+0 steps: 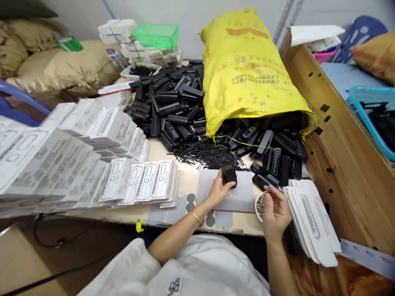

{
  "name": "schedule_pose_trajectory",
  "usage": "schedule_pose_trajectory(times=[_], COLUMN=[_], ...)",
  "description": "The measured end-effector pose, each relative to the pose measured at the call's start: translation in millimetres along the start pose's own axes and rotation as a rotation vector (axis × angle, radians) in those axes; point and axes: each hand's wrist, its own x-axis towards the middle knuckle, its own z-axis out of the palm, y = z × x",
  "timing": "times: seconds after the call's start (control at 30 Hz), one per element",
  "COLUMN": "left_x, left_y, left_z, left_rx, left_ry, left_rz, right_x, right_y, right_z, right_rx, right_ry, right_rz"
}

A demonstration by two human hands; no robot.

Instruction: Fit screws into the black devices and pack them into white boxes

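Black part [229, 173] in left hand [217, 190], table edge [173, 222] near

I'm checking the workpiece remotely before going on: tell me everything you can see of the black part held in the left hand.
The black part is a small, blocky piece, matte and plastic-looking, like those in the pile behind it. The left hand holds it from below and the side, fingers wrapped round its lower edge, tilted slightly above a grey sheet on the table. Its upper face is plain; finer detail is too small to tell. The right hand does not touch it.
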Motion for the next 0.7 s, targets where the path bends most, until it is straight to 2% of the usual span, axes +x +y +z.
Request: schedule_pose_trajectory(times=[0.13,0.23,0.4,0.5,0.6,0.7], left_x=[19.3,37.7,90.4,103.4,91.5,71.7], left_y=[0.8,7.0,18.7,24.6,21.0,8.7], left_z=[3.8,5.4,1.7,4.3,13.0,21.5], left_rx=[-0.206,-0.219,0.188,0.487,0.731,0.818], left_ry=[-0.001,-0.013,0.124,0.151,0.098,-0.011], left_rz=[-0.015,-0.034,0.1,0.206,0.355,0.441], right_x=[9.3,18.9,42.5,43.0,34.5,28.7], right_y=[5.8,15.0,42.2,55.9,60.5,54.4], right_z=[-21.4,-45.5,-108.0,-132.6,-131.7,-118.2], right_rx=[-0.037,-0.232,-0.768,-0.941,-1.154,-1.335], right_ry=[0.051,0.043,0.019,-0.162,-0.279,-0.257], right_rz=[0.032,0.012,-0.047,-0.099,-0.089,-0.051])
